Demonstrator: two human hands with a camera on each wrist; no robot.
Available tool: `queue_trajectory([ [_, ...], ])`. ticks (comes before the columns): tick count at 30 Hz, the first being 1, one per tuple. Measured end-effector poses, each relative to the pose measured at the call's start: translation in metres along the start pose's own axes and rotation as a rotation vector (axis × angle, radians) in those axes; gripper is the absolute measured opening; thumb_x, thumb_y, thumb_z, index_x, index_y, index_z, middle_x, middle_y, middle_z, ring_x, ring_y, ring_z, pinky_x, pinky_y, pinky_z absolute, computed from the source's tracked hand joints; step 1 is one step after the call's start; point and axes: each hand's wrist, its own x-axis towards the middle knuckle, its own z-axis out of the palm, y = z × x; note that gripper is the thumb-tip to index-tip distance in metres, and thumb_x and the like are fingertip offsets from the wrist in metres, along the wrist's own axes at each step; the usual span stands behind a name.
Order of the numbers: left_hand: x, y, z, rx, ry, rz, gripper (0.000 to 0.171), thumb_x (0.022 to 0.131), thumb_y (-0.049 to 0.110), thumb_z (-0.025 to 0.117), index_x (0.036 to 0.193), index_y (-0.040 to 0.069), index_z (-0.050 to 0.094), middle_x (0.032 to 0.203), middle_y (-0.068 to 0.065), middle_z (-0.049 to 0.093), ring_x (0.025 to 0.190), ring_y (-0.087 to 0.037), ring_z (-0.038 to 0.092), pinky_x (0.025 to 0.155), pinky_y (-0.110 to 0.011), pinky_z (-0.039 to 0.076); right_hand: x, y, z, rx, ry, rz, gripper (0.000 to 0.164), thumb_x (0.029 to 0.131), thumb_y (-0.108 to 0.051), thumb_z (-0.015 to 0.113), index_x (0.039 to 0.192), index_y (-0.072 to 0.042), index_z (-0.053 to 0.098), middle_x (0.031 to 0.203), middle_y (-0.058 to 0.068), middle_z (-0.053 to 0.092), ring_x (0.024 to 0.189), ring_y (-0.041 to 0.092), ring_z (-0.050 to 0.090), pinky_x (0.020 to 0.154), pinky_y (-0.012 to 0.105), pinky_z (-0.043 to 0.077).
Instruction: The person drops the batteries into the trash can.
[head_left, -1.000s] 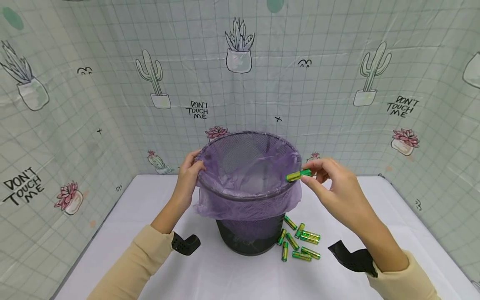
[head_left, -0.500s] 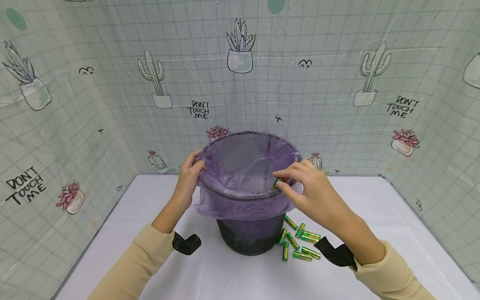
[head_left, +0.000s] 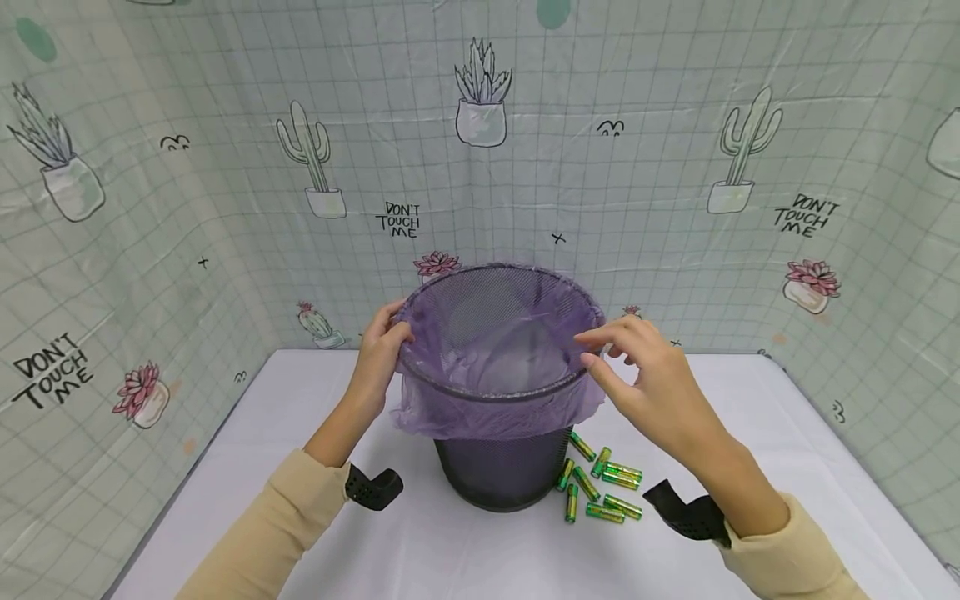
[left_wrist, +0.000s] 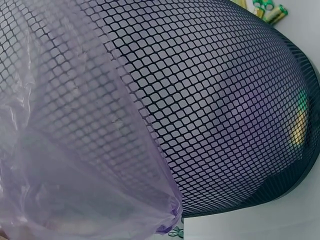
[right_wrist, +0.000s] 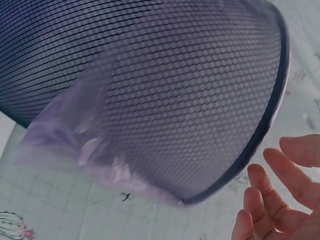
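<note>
A black mesh wastebasket (head_left: 498, 479) stands upright, lined with a thin purple bin bag (head_left: 487, 421) folded over its rim. My left hand (head_left: 375, 354) grips the rim on the left side, thumb over the bag and other fingers mostly hidden behind. At the opposite side, my right hand (head_left: 652, 379) is held with nothing in it, its thumb and fingertips apart at the rim. The right wrist view shows the same hand (right_wrist: 285, 200) with loosely bent fingers near the rim. Through the mesh in the left wrist view, a green and yellow battery (left_wrist: 300, 120) shows low in the wastebasket.
Several green and gold batteries (head_left: 600, 483) lie scattered on the white tabletop (head_left: 450, 558) by the wastebasket's right foot. Behind and at both sides hangs a gridded cloth (head_left: 480, 192) printed with cacti. A black strap piece (head_left: 686, 512) juts from the right wrist.
My right hand moved left over the wastebasket with a battery, let it go, and drew back right to the rim. The left hand has kept its grip.
</note>
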Motion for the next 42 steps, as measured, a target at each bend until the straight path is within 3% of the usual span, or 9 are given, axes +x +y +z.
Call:
queue_trajectory([
  [7,0.001,-0.001,-0.001,0.023,0.009,-0.009,0.057,0.082,0.011,0.044,0.138,0.015,0.042,0.123,-0.011,0.048,0.102,-0.02,0.044,0.085,-0.029,0.034,-0.017,0.023,-0.007,0.014,0.036,0.133,0.017,0.088,-0.01,0.061,0.103,-0.007,0.066,0.099,0.001,0.062,0.084,0.002,0.047,0.073,0.018,0.039],
  [14,0.001,-0.001,-0.001,0.035,0.01,-0.017,0.059,0.081,0.011,0.044,0.14,0.014,0.04,0.12,-0.01,0.047,0.099,-0.019,0.043,0.083,-0.029,0.034,-0.042,0.048,-0.005,-0.01,-0.025,0.253,0.018,0.09,-0.019,0.06,0.103,-0.009,0.067,0.1,0.003,0.065,0.085,-0.006,0.046,0.076,0.015,0.04],
  [25,0.001,0.0,-0.001,0.026,0.009,-0.023,0.058,0.082,0.01,0.043,0.14,0.015,0.039,0.123,-0.01,0.047,0.099,-0.019,0.043,0.084,-0.028,0.034,-0.078,0.082,0.011,-0.055,-0.154,0.396,0.024,0.088,-0.026,0.062,0.104,-0.009,0.068,0.102,0.005,0.066,0.088,0.02,0.056,0.076,0.029,0.048],
  [35,-0.001,0.001,0.0,0.017,0.0,-0.018,0.057,0.083,0.01,0.043,0.14,0.014,0.039,0.125,-0.011,0.046,0.103,-0.02,0.043,0.086,-0.029,0.034,-0.103,0.101,0.026,-0.057,-0.227,0.503,0.026,0.087,-0.025,0.064,0.104,-0.006,0.068,0.102,0.008,0.066,0.087,0.019,0.058,0.076,0.035,0.049],
  [42,-0.002,0.001,0.001,0.023,-0.004,-0.011,0.057,0.082,0.01,0.043,0.14,0.014,0.039,0.124,-0.011,0.047,0.1,-0.02,0.044,0.085,-0.029,0.035,-0.118,0.113,0.037,-0.024,-0.283,0.592,0.027,0.085,-0.023,0.066,0.105,-0.005,0.067,0.098,0.007,0.066,0.086,0.02,0.059,0.071,0.031,0.048],
])
